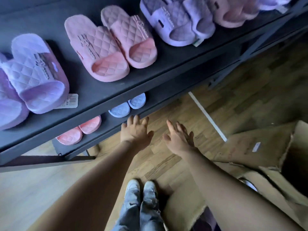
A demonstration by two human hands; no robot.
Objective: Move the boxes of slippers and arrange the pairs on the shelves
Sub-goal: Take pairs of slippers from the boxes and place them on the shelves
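Observation:
Quilted slippers stand in pairs on a dark upper shelf [103,92]: a lilac pair [33,77] at left, a pink pair [110,45] in the middle, a purple pair [176,22] to the right. On the lower shelf [100,129] sit a blue pair [127,105] and a coral pair [80,130]. My left hand [135,131] reaches down with straight fingers close to the lower shelf's front edge, holding nothing. My right hand [179,136] hovers beside it over the floor, fingers spread and empty.
Open cardboard boxes [260,147] lie on the wooden floor at the right and lower right. My two feet in pale sneakers [141,189] stand below the hands. A white strip [208,116] runs across the floor by the shelf's leg.

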